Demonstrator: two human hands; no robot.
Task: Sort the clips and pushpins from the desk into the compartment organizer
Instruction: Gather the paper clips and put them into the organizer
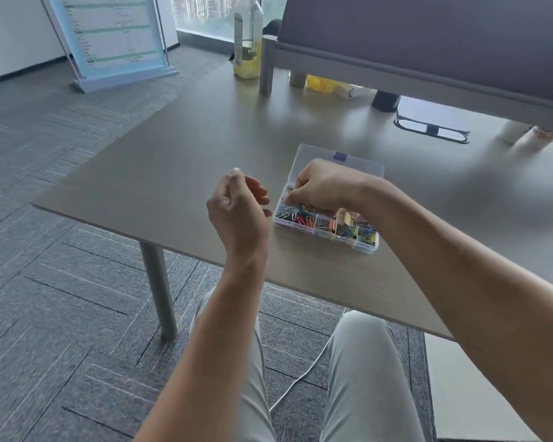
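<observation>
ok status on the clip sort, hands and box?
Right hand curled, fingertips down in the open organizer; contents of grip hidden. Left hand raised beside it, loosely curled, seemingly empty. Paper clips and binder clips in compartments. Nothing blocking.

I see a pale beige woodgrain surface (179, 161); the organizer (329, 199) is clear plastic with a blue latch; its clips (336, 223) are pink, orange, green, yellow and silver; the carpet (61, 314) is grey in striped tiles; the bottle (248, 43) holds yellow liquid; my trousers (364, 378) are light grey.
</observation>
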